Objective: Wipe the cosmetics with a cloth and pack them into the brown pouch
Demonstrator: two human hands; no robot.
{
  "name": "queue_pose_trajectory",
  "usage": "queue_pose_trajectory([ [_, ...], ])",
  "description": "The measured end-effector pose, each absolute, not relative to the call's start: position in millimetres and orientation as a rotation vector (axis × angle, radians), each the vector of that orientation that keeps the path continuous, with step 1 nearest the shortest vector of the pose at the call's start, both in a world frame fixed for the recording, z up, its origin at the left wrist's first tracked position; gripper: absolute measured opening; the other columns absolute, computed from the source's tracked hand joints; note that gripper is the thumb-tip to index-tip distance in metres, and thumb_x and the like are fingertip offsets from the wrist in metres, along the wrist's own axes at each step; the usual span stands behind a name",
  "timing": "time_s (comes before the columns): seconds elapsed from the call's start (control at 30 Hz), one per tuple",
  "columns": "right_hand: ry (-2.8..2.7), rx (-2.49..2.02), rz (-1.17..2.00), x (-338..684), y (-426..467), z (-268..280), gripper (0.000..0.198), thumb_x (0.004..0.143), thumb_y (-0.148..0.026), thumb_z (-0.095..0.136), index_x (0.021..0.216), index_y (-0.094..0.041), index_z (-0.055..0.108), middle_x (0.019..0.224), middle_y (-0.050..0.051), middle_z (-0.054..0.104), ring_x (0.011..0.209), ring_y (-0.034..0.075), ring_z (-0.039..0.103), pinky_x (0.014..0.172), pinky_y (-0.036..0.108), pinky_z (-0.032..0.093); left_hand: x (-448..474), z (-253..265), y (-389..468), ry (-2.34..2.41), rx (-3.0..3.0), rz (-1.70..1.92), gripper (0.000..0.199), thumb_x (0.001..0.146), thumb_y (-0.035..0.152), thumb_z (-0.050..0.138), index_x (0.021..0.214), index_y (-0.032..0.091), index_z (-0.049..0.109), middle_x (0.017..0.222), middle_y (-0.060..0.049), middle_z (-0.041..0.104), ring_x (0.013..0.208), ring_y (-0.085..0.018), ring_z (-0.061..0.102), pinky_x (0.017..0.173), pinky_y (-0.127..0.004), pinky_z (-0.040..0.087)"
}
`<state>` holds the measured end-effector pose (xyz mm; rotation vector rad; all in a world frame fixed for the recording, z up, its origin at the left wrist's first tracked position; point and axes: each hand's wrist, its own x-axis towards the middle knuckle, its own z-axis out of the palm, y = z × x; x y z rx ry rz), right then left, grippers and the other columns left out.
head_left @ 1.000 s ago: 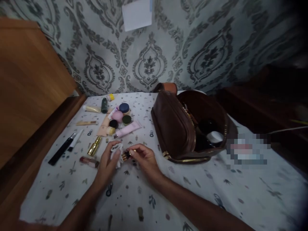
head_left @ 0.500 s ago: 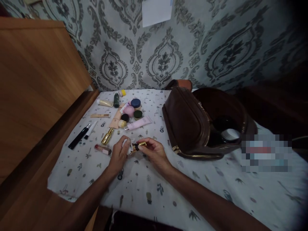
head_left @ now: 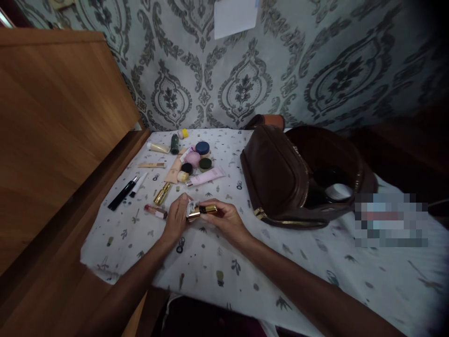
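Note:
My right hand (head_left: pixel 228 219) is closed on a gold lipstick tube (head_left: pixel 209 209) with a dark band at its middle. The tube lies nearly level, its left end against a crumpled white tissue (head_left: pixel 191 207). My left hand (head_left: pixel 176 218) pinches this tissue round that end; its fingertips are partly hidden. Just left of the hand lies a clear and reddish lip tube (head_left: pixel 155 211). A second gold tube (head_left: pixel 162 194) rests on the cloth beyond it.
Several jars, such as a blue-lidded jar (head_left: pixel 202 149), and a pink squeeze tube (head_left: pixel 206 177) lie farther back. A black tube (head_left: pixel 123 193) is at left. An open brown leather bag (head_left: pixel 275 175) stands at right. A wooden panel (head_left: pixel 63 98) borders the left side.
The view has shifted slightly, moving the scene a little right. The gold tube now sits more level and shows more of its gold left part. Both hands keep their hold.

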<state>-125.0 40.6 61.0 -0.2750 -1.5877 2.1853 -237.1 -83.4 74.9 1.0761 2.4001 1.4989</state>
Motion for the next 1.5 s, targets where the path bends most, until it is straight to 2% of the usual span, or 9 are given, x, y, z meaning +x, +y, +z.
queue_pose_trajectory([
  [0.17, -1.747, -0.222, 1.843, -120, 34, 63, 0.023, 0.073, -0.032, 0.08, 0.094, -0.023, 0.076, 0.092, 0.004, 0.072, 0.084, 0.016, 0.066, 0.077, 0.032, 0.054, -233, 79, -78, 2.334, 0.956, 1.609, 0.037, 0.099, 0.046, 0.033, 0.07, 0.024, 0.042, 0.066, 0.001, 0.045, 0.065, -0.017, 0.045, 0.063, -0.031, 0.04],
  [0.43, -1.947, -0.285, 1.504, -111, 25, 71, 0.02, 0.083, -0.03, 0.069, 0.101, -0.021, 0.069, 0.101, 0.006, 0.071, 0.087, 0.018, 0.065, 0.074, 0.03, 0.053, -235, 78, -80, 2.212, 0.99, 1.482, 0.036, 0.095, 0.05, 0.04, 0.072, 0.022, 0.04, 0.064, 0.005, 0.04, 0.062, -0.014, 0.042, 0.06, -0.027, 0.035],
  [0.57, -1.985, -0.33, 1.561, -110, 21, 72, 0.023, 0.089, -0.033, 0.061, 0.106, -0.018, 0.063, 0.093, 0.005, 0.071, 0.078, 0.016, 0.064, 0.071, 0.028, 0.051, -231, 81, -82, 2.222, 1.017, 1.446, 0.033, 0.095, 0.049, 0.042, 0.075, 0.022, 0.043, 0.064, 0.005, 0.043, 0.06, -0.014, 0.044, 0.059, -0.026, 0.035],
  [0.77, -1.962, -0.358, 1.462, -115, 24, 71, 0.008, 0.085, -0.026, 0.06, 0.087, -0.019, 0.062, 0.078, 0.0, 0.06, 0.07, 0.013, 0.054, 0.066, 0.024, 0.045, -220, 92, -90, 2.438, 1.122, 1.494, 0.028, 0.095, 0.046, 0.041, 0.09, 0.02, 0.053, 0.069, 0.002, 0.054, 0.064, -0.016, 0.053, 0.063, -0.028, 0.042],
  [0.9, -2.056, -0.299, 1.32, -114, 27, 69, 0.012, 0.073, -0.01, 0.057, 0.078, -0.019, 0.063, 0.074, 0.0, 0.054, 0.07, 0.014, 0.051, 0.066, 0.024, 0.042, -210, 91, -94, 2.418, 1.533, 1.405, 0.032, 0.094, 0.041, 0.043, 0.113, 0.018, 0.055, 0.099, -0.007, 0.068, 0.089, -0.022, 0.065, 0.079, -0.033, 0.051],
  [0.97, -2.133, -0.279, 1.269, -113, 28, 66, 0.012, 0.069, -0.007, 0.058, 0.071, -0.019, 0.059, 0.073, -0.001, 0.051, 0.069, 0.014, 0.05, 0.065, 0.024, 0.041, -208, 88, -93, 2.432, 1.778, 1.285, 0.032, 0.093, 0.04, 0.047, 0.116, 0.019, 0.057, 0.1, -0.008, 0.069, 0.093, -0.024, 0.067, 0.081, -0.035, 0.053],
  [1.1, -2.175, -0.272, 1.163, -114, 28, 57, 0.016, 0.068, -0.003, 0.056, 0.069, -0.019, 0.055, 0.075, -0.002, 0.05, 0.071, 0.014, 0.05, 0.066, 0.022, 0.041, -209, 85, -85, 2.531, 1.978, 1.185, 0.024, 0.096, 0.04, 0.044, 0.099, 0.021, 0.06, 0.085, -0.004, 0.069, 0.078, -0.02, 0.069, 0.068, -0.03, 0.053],
  [1.27, -2.196, -0.237, 1.164, -114, 29, 56, 0.017, 0.067, -0.003, 0.06, 0.07, -0.018, 0.055, 0.074, -0.004, 0.044, 0.068, 0.012, 0.046, 0.063, 0.022, 0.038, -206, 102, -78, 2.558, 1.895, 1.125, 0.03, 0.097, 0.038, 0.038, 0.072, 0.024, 0.048, 0.06, 0.003, 0.058, 0.055, -0.017, 0.059, 0.055, -0.027, 0.042],
  [1.5, -2.114, -0.25, 1.327, -112, 29, 67, 0.014, 0.07, -0.004, 0.068, 0.072, -0.017, 0.064, 0.072, -0.005, 0.046, 0.07, 0.011, 0.049, 0.067, 0.021, 0.039, -214, 109, -73, 2.361, 1.435, 1.324, 0.032, 0.093, 0.046, 0.039, 0.074, 0.022, 0.048, 0.059, 0.005, 0.05, 0.057, -0.016, 0.052, 0.057, -0.025, 0.041],
])
